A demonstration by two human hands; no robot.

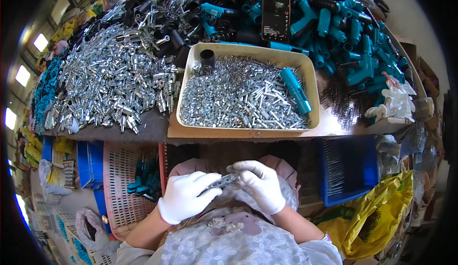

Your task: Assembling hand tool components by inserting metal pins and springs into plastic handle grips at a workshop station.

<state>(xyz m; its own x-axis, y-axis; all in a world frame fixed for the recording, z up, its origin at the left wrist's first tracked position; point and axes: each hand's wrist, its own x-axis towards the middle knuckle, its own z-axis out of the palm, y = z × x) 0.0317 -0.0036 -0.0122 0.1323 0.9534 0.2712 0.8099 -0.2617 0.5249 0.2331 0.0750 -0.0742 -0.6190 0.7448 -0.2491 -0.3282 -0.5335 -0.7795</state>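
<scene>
Over my lap, both gloved hands meet at a small silvery metal part (223, 182) of slender shape, partly covered by fingers. My left hand (187, 198) is closed around its left side, thumb and fingers pressed on it. At the other end, my right hand (261, 185) pinches it with thumb and curled fingers. Beyond them on the bench stands a cream tray (248, 130) full of small metal pins and bits, with thin springs heaped at its back. A teal tubular housing (296, 91) leans in its right side, and a black sleeve (207, 61) stands at its back left.
Metal fittings (109, 74) pile up left of the tray; teal housings (365, 60) lie behind and right. A phone (275, 16) stands among them. Dark springs (341, 98) and white gloves (398, 98) lie right. Below are a pink basket (125, 188), blue bin (350, 169) and yellow bag (381, 217).
</scene>
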